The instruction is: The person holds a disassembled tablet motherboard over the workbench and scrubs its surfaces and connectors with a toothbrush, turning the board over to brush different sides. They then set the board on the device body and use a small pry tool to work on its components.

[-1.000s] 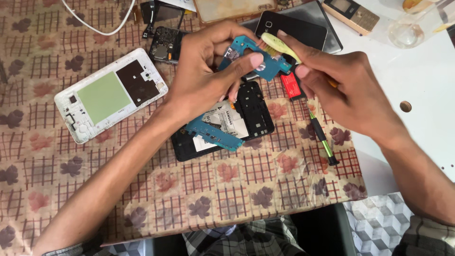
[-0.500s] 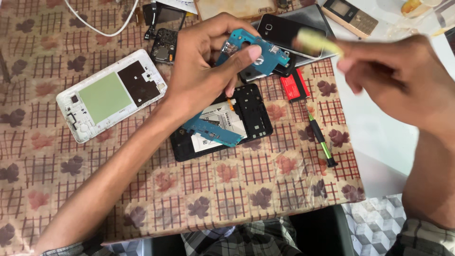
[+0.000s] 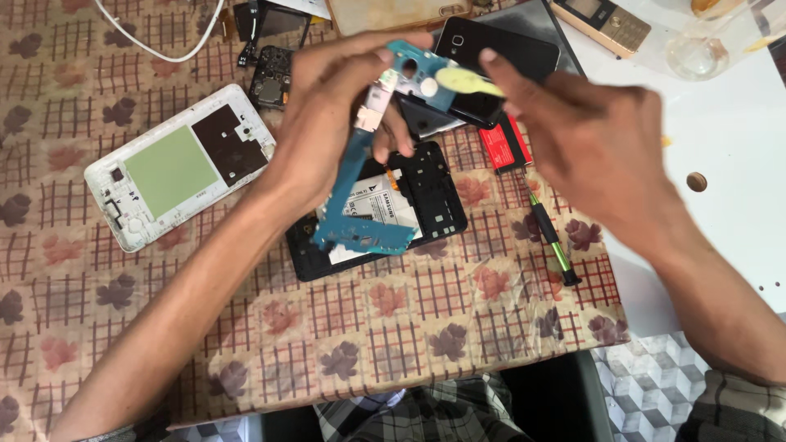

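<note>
My left hand (image 3: 332, 123) holds a blue phone circuit board (image 3: 360, 205) upright above a black phone frame (image 3: 426, 205) that lies on the patterned tablecloth. My right hand (image 3: 589, 147) grips a pale yellow brush-like tool (image 3: 467, 80), whose tip touches the top of the board near a round white part. Motion blurs the right hand. A white sticker-covered battery (image 3: 372, 205) shows inside the black frame, partly hidden by the board.
A white phone chassis with a green panel (image 3: 176, 168) lies at the left. A green-handled screwdriver (image 3: 553, 237), a red battery (image 3: 503, 147), a black phone (image 3: 499, 49), a gold keypad phone (image 3: 606, 24), a white cable (image 3: 155, 45) and small dark parts (image 3: 270, 78) surround the work.
The board has swung from lying across to hanging upright in my left hand. My right hand came back left and set the yellow tool against the board's top.
</note>
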